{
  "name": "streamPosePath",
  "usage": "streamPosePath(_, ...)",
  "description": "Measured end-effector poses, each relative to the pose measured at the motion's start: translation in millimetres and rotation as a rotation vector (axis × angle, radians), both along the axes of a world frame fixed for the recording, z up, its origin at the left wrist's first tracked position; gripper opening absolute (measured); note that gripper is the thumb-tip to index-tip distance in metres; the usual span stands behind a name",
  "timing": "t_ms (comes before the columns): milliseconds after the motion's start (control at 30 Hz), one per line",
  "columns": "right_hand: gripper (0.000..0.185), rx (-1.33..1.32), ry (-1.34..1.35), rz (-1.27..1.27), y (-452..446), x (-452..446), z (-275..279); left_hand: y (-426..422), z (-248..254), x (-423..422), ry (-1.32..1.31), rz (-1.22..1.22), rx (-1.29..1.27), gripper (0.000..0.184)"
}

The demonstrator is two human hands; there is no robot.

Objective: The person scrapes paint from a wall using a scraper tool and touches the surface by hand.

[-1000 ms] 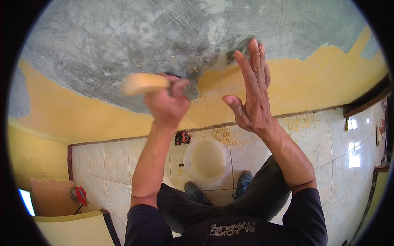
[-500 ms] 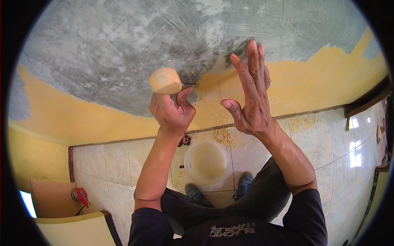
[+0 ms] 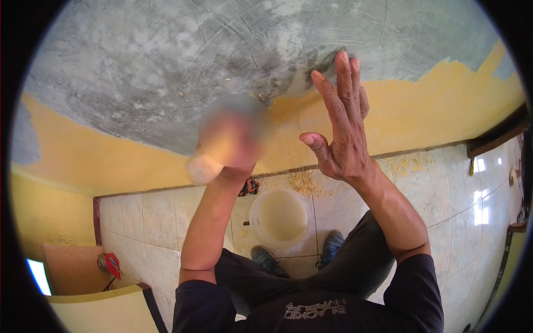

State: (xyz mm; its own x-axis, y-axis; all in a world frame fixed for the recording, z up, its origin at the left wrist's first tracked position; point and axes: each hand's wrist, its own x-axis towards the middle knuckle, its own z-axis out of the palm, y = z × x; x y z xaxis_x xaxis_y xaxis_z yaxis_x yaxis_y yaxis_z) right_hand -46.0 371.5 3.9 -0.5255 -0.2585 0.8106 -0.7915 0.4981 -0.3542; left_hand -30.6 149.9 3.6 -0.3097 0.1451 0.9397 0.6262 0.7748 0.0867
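Observation:
My left hand [image 3: 236,147] is closed around a tool with a pale yellow handle [image 3: 204,168]. A round blur covers most of that hand and hides the tool's working end. The handle's butt points down and to the left. Beside them rises a wall, with grey bare patches [image 3: 139,66] above and yellow paint [image 3: 422,111] below. My right hand [image 3: 347,133] has its fingers stretched up and its thumb out to the left. It holds nothing, and its fingertips are at the wall by a dark grey patch. Small yellow flakes [image 3: 228,80] cling to the grey surface.
A pale round bucket [image 3: 280,219] of cloudy liquid stands between my shoes on the tiled floor [image 3: 344,202]. Yellow scrapings [image 3: 304,182] lie along the wall's foot, near a dark and orange object [image 3: 250,187]. A red object [image 3: 112,265] is at the lower left.
The handle in my left hand has swung down and to the left, from above the hand to beside the wrist. My right hand has barely moved.

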Motion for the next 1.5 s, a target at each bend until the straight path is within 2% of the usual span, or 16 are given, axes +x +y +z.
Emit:
streamPosePath(67,0.078,0.009,-0.015,0.012,1.0,0.5,0.3,1.9,1.9,-0.1,-0.100,0.041,0.066,0.024)
streamPosePath(133,0.077,0.013,0.006,-0.005,0.2,-1.6,-1.4,4.7,-2.5,-0.7,-0.018,-0.025,0.131,0.025)
streamPosePath(267,0.076,-0.015,0.014,0.017,-0.9,-0.4,0.4,-1.0,-7.6,-0.1,-0.055,0.073,-0.040,0.030)
streamPosePath(367,0.075,-0.013,0.015,0.017,0.0,0.1,-2.3,1.1,-9.7,-1.9,0.018,-0.060,0.175,0.032)
streamPosePath(433,0.075,-0.008,0.027,0.015,-0.5,-0.9,-2.7,-0.1,3.9,2.3,0.027,0.028,-0.162,0.033)
streamPosePath(467,0.075,-0.012,0.030,0.014,-0.9,-2.9,-2.1,0.5,0.1,-0.8,0.030,0.027,-0.167,0.033)
streamPosePath(533,0.074,-0.015,0.039,0.014,-1.8,-1.4,-3.6,2.7,-15.3,-2.1,0.036,-0.047,0.091,0.034)
streamPosePath(667,0.074,-0.008,0.028,0.024,-1.3,-1.2,-2.7,0.3,-5.5,1.5,0.046,0.066,-0.144,0.036)
streamPosePath(733,0.075,-0.008,0.040,0.011,-1.9,-2.5,-4.5,-0.3,-15.9,-6.3,0.058,-0.141,0.260,0.033)
streamPosePath(800,0.075,-0.018,0.033,0.016,-1.0,-2.8,-3.4,0.2,-10.7,0.3,0.036,-0.103,0.261,0.030)
streamPosePath(867,0.075,-0.021,0.028,0.032,-1.0,-2.5,-3.2,-1.5,-0.2,6.1,0.009,0.096,-0.078,0.024)
streamPosePath(967,0.075,-0.007,0.046,0.002,-3.6,-1.7,-5.5,-1.3,-0.5,3.7,0.014,0.063,0.022,0.024)
streamPosePath(1100,0.075,-0.017,0.049,0.008,-3.6,-1.2,-2.7,-2.6,-13.5,-0.9,0.090,0.057,-0.031,0.024)
streamPosePath(1333,0.076,-0.013,0.052,0.012,-2.0,-0.6,-1.9,0.3,-14.9,1.6,-0.027,0.083,-0.063,0.026)
streamPosePath(1400,0.076,-0.010,0.049,0.008,-3.0,0.2,-1.8,-1.7,-13.2,-3.4,0.040,-0.047,0.110,0.030)
streamPosePath(1500,0.076,-0.008,0.047,0.002,-1.3,0.8,-3.5,-5.4,-24.8,-2.3,-0.037,-0.043,0.096,0.031)
